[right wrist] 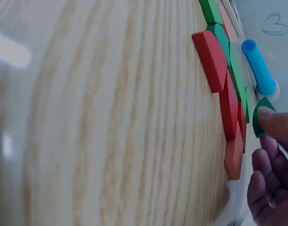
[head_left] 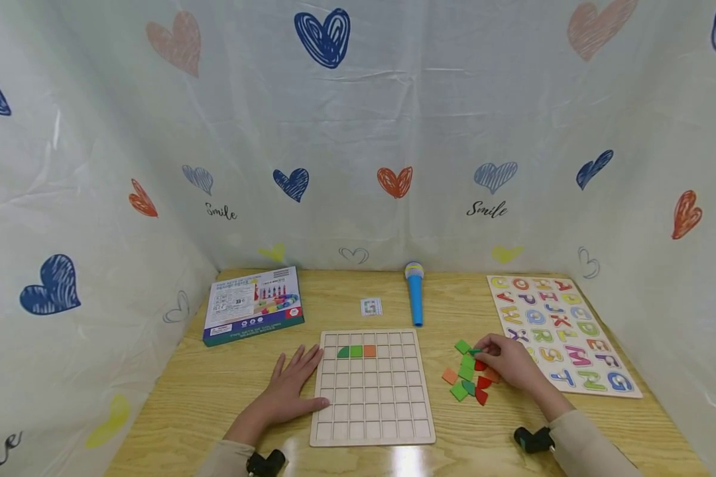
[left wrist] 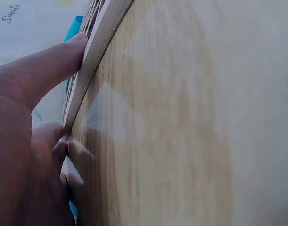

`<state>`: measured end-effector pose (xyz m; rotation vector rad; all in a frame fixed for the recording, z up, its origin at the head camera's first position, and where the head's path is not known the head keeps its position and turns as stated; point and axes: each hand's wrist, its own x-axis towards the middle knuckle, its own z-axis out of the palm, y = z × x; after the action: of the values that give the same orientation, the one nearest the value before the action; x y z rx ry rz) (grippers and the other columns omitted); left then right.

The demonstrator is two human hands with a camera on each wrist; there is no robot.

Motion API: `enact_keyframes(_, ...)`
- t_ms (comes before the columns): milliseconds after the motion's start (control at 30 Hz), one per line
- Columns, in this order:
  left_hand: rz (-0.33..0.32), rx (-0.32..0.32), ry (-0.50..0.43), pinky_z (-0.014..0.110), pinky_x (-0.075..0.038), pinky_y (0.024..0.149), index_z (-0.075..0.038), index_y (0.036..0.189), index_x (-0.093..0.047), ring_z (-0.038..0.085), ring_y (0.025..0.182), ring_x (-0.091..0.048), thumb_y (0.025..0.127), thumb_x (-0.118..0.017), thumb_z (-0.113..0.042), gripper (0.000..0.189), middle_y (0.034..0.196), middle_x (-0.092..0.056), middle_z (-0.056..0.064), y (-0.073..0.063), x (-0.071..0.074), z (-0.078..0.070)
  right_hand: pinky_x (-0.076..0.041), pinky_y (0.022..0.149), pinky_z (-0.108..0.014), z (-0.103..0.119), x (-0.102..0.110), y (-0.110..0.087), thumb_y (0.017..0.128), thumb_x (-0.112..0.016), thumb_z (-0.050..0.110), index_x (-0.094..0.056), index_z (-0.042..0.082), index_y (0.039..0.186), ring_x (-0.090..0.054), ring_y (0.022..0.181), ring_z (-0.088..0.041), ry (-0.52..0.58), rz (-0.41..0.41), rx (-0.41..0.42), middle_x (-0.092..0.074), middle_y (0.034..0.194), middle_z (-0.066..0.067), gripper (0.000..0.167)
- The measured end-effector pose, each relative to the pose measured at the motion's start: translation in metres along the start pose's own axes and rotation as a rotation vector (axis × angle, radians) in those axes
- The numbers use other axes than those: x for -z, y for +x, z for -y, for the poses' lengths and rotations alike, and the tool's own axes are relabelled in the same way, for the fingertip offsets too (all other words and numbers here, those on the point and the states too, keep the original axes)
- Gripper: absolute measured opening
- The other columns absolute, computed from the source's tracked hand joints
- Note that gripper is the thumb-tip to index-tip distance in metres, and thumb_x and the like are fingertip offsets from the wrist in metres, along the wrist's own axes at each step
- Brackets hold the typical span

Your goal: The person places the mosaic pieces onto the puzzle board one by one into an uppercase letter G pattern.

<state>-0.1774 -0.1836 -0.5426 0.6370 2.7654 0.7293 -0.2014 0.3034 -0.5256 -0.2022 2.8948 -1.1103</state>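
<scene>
"Location of the piece?"
"Dark green quarter-circle tile (right wrist: 258, 123): in the right hand (head_left: 510, 361), pinched under the thumb, by the loose tiles (head_left: 467, 368)."
"Left hand (head_left: 289, 392)?"
"Fingers spread, grasping nothing; thumb touching the near-left edge of the gridded wooden board (head_left: 372, 399)."
"Board contents?"
"One row, from the left: green quarter-circle (head_left: 343, 352), green square (head_left: 357, 352), orange square (head_left: 370, 351)."
"Beyond it?"
"I note a small printed card (head_left: 371, 306) and a blue toy microphone (head_left: 416, 299)."

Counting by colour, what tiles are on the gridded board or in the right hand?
Dark green curved-edged tiles: 2 (one on the pale wooden grid board, one in the right hand)
Light green square tile: 1
Orange square tile: 1
Total: 4
</scene>
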Motion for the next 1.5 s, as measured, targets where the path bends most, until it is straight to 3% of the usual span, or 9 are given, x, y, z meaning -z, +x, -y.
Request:
enact_keyframes(333, 0.004, -0.008, -0.015, 0.063, 0.008, 0.12, -0.014, 0.163, -0.024, 0.035, 0.156, -0.004, 0.09, -0.065, -0.064, 0.098, 0.17, -0.018, 0.004, 0.0, 0.001, -0.001, -0.053, 0.073, -0.025, 0.022, -0.012, 0.007, 0.098, -0.07, 0.019, -0.07, 0.019, 0.105, -0.062, 0.083, -0.009, 0.07, 0.022, 0.134, -0.07, 0.096, 0.006, 0.007)
enact_keyframes(600, 0.006, -0.008, -0.014, 0.063, 0.009, 0.12, -0.015, 0.164, -0.023, 0.035, 0.156, -0.004, 0.09, -0.064, -0.064, 0.097, 0.17, -0.016, 0.003, 0.0, 0.001, 0.0, -0.053, 0.071, -0.026, 0.044, -0.035, 0.018, 0.099, -0.069, 0.021, -0.068, 0.011, 0.116, -0.061, 0.081, -0.006, 0.097, 0.072, 0.228, -0.065, 0.093, 0.007, 0.02)
enact_keyframes(867, 0.007, -0.012, -0.013, 0.063, 0.008, 0.12, -0.014, 0.163, -0.024, 0.035, 0.156, -0.004, 0.09, -0.064, -0.063, 0.097, 0.17, -0.017, 0.004, 0.0, 0.001, 0.001, -0.051, 0.071, -0.025, 0.073, -0.06, 0.033, 0.1, -0.066, 0.018, -0.074, 0.015, 0.116, -0.059, 0.083, -0.008, 0.129, 0.162, 0.244, -0.07, 0.099, 0.006, 0.017)
enact_keyframes(1000, 0.01, -0.016, -0.011, 0.064, 0.007, 0.119, -0.014, 0.163, -0.023, 0.036, 0.156, -0.004, 0.091, -0.064, -0.062, 0.096, 0.17, -0.017, 0.005, 0.0, 0.002, -0.001, -0.053, 0.072, -0.025, 0.086, -0.072, 0.042, 0.1, -0.068, 0.019, -0.073, 0.019, 0.11, -0.06, 0.082, -0.009, 0.145, 0.194, 0.223, -0.068, 0.094, 0.008, 0.012)
enact_keyframes(1100, 0.013, -0.013, -0.016, 0.064, 0.007, 0.119, -0.014, 0.163, -0.023, 0.036, 0.156, -0.004, 0.091, -0.064, -0.062, 0.096, 0.17, -0.017, 0.006, -0.001, 0.003, -0.003, -0.053, 0.071, -0.026, 0.094, -0.081, 0.049, 0.1, -0.067, 0.019, -0.07, 0.021, 0.106, -0.06, 0.08, -0.009, 0.161, 0.205, 0.221, -0.065, 0.089, 0.009, 0.007)
enact_keyframes(1300, 0.017, -0.002, -0.016, 0.065, 0.007, 0.119, -0.014, 0.163, -0.024, 0.036, 0.156, -0.004, 0.091, -0.064, -0.063, 0.096, 0.17, -0.018, 0.005, 0.0, 0.004, -0.005, -0.052, 0.069, -0.026, 0.103, -0.097, 0.063, 0.101, -0.063, 0.013, -0.074, 0.019, 0.104, -0.058, 0.076, -0.006, 0.115, 0.194, 0.307, -0.066, 0.086, 0.009, 0.012)
enact_keyframes(1500, 0.015, -0.005, -0.011, 0.065, 0.007, 0.119, -0.015, 0.164, -0.023, 0.036, 0.156, -0.003, 0.091, -0.064, -0.063, 0.096, 0.17, -0.018, 0.005, 0.001, 0.002, -0.002, -0.05, 0.067, -0.027, 0.112, -0.104, 0.068, 0.103, -0.061, 0.012, -0.069, 0.015, 0.107, -0.057, 0.073, -0.007, 0.089, 0.216, 0.303, -0.063, 0.084, 0.009, 0.01)
